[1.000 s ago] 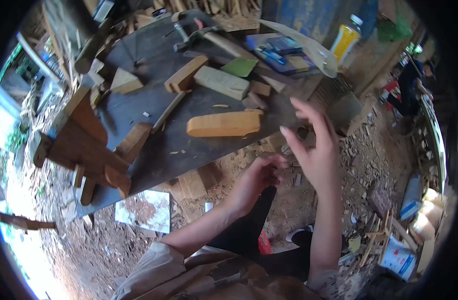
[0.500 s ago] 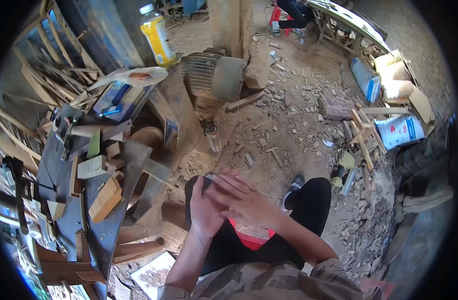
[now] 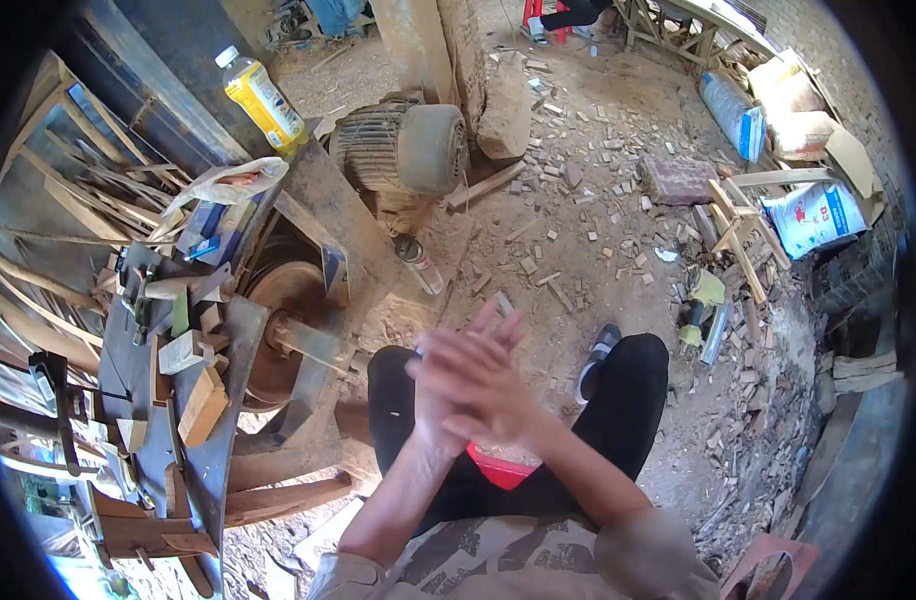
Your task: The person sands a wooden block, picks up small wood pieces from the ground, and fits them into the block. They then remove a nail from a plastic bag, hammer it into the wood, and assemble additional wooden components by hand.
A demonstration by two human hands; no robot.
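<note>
My left hand (image 3: pixel 433 425) and my right hand (image 3: pixel 488 395) are pressed against each other above my lap. The right lies across the left and covers much of its palm. Fingers of both are stretched out, slightly smeared by motion, and no object shows between them. A red stool (image 3: pixel 503 468) shows between my black-trousered knees. To the left, a dark workbench (image 3: pixel 240 350) bears wooden blocks, among them an orange-brown block (image 3: pixel 204 408) and a pale block (image 3: pixel 183 351). Neither hand touches the bench.
A motor (image 3: pixel 403 145) stands ahead, with a yellow-labelled bottle (image 3: pixel 265 105) beside it and a spray can (image 3: pixel 419 264) below. Wood scraps litter the floor. White sacks (image 3: pixel 816 218) lie at right. Another person's leg (image 3: pixel 570 17) shows at the top.
My hands have shifted against each other, the right now lying further over the left. The view has turned slightly, so the bottle and motor appear further left.
</note>
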